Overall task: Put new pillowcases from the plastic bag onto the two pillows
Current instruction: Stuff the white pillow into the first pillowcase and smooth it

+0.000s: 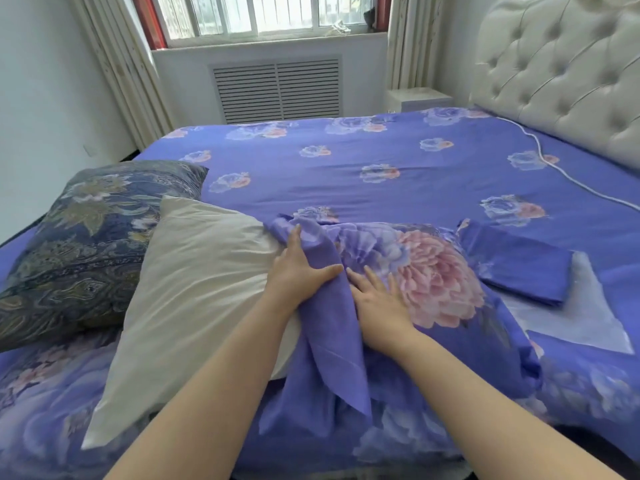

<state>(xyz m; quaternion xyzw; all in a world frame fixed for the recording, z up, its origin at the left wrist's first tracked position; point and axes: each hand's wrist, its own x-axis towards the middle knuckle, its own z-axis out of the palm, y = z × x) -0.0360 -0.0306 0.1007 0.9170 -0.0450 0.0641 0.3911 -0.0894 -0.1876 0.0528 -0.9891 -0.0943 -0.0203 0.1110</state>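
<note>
Bedroom with a barred window [263,12] and a slatted white radiator cover [277,90] on the far wall, cream curtains [117,64] at either side, and a cream tufted headboard [561,71] at far right; a bed covered by a purple floral sheet [346,161] fills the view, with a thin white cable [554,168] trailing across its far right part. On the near left lies a bare white pillow [194,289], its right end inside the mouth of a purple pillowcase printed with a large pink peony [433,278] — most of the pillow is uncovered. The left hand [298,268] lies at the opening of the case, fingers spread along the gathered purple edge with the thumb pointing right over the fold; whether it pinches the cloth or only presses on it cannot be told. The right hand [377,296] lies just beside it, flat and relaxed, fingers straight on the printed face of the case. A loose flap of the case hangs toward the near edge between the two forearms. Behind the white pillow, at far left, rests a second pillow in a dark blue paisley cover [79,244], touching it. To the right, a folded purple pillowcase [519,265] lies on a clear plastic bag [581,317] — apart from the hands.
</note>
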